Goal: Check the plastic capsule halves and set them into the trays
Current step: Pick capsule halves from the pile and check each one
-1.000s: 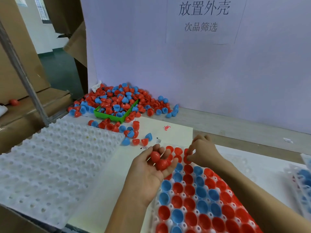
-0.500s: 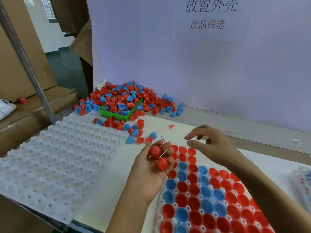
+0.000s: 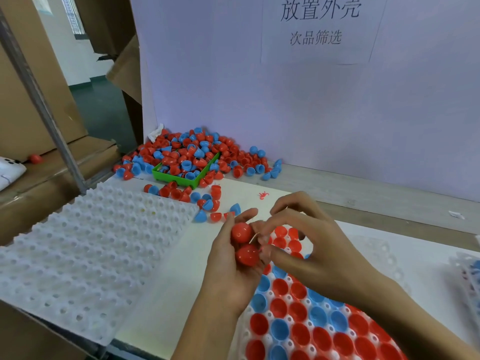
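While left hand (image 3: 228,266) cups red halves (image 3: 244,242) — right hand (image 3: 311,245) pinches.

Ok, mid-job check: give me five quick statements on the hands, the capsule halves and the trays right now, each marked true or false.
1. The left hand holds two red capsule halves. True.
2. The right hand is resting flat on the table. False: it is raised beside the left hand, fingers reaching toward the halves there.
3. The white tray on the left is full of blue halves. False: its pockets hold none.
4. The tray under the hands holds both red and blue halves. True.
5. The green bin sits alone, away from any halves. False: it sits in the loose pile of halves by the back wall.
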